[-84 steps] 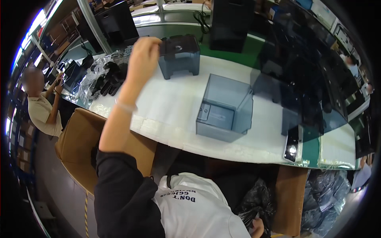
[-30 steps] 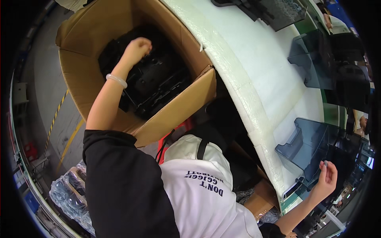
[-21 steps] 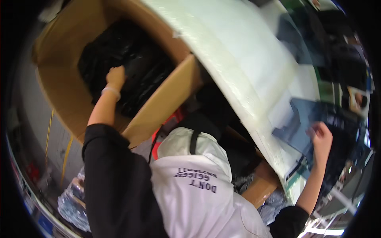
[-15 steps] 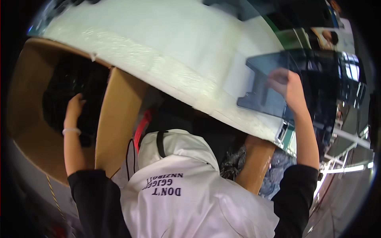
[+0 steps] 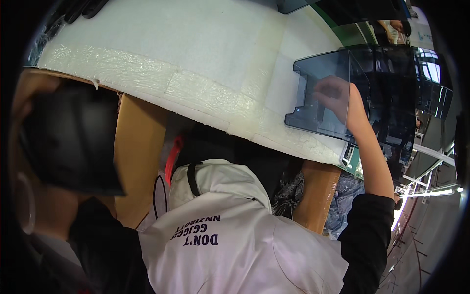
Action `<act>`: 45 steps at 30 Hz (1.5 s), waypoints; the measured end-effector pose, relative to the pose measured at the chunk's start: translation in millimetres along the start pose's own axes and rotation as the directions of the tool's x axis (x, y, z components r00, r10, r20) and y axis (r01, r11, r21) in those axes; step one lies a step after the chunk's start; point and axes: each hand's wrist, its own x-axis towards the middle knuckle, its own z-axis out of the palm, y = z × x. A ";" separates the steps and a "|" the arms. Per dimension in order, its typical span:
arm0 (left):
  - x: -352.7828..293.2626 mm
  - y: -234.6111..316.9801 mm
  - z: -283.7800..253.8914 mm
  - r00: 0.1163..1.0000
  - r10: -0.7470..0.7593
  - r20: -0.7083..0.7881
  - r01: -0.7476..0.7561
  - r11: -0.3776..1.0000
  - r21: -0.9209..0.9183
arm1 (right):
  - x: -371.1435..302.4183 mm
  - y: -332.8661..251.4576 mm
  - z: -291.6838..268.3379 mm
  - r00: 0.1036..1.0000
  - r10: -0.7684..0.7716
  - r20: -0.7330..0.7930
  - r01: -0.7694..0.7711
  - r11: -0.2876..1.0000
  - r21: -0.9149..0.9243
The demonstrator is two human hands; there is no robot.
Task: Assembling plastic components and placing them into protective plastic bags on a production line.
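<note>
My left hand [image 5: 30, 95], smeared by motion, is at the far left on the edge of a black plastic part [image 5: 73, 142], which hangs over the cardboard box [image 5: 139, 152]. The part is dark, flat-sided and blurred. On my right, a smoky clear plastic bin [image 5: 313, 117] with a notched edge stands on the white padded table [image 5: 205, 93]. My right hand [image 5: 338, 100] is at this bin, its fingers curled and partly seen through the clear wall. Whether they pinch anything is hidden.
More dark clear bins [image 5: 387, 98] stand to the right. A brown carton flap [image 5: 318, 196] and crumpled plastic wrap [image 5: 345, 201] lie below the table edge. A red strap [image 5: 172, 159] hangs near the box. Another person [image 5: 394, 32] is at the far right.
My left hand has come up and left from inside the box, with the black part. My right hand has shifted slightly left at the bin, which stays put on the table.
</note>
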 end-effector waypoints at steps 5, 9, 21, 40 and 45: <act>149.5 28.0 43.0 0.741 0.671 -0.001 -0.667 0.737 0.112 | 0.2 5.2 8.0 0.995 -0.064 -0.074 0.061 0.997 -0.041; 208.2 154.6 53.8 0.779 0.290 0.556 -0.524 0.788 0.323 | 11.6 -2.6 11.9 1.000 0.010 -0.018 -0.011 0.998 -0.055; 221.5 115.6 93.4 0.610 0.769 0.191 -0.741 0.468 0.481 | 12.7 21.6 14.1 0.998 -0.060 -0.022 0.064 0.981 0.183; 159.3 152.5 92.8 0.281 0.934 -0.220 -0.733 0.357 0.579 | -65.3 52.6 72.3 0.343 0.371 -0.863 0.442 0.747 0.497; 202.5 166.7 119.0 0.321 0.942 -0.095 -0.843 0.330 0.424 | -61.1 82.1 143.3 0.455 0.458 -0.764 0.130 0.815 0.565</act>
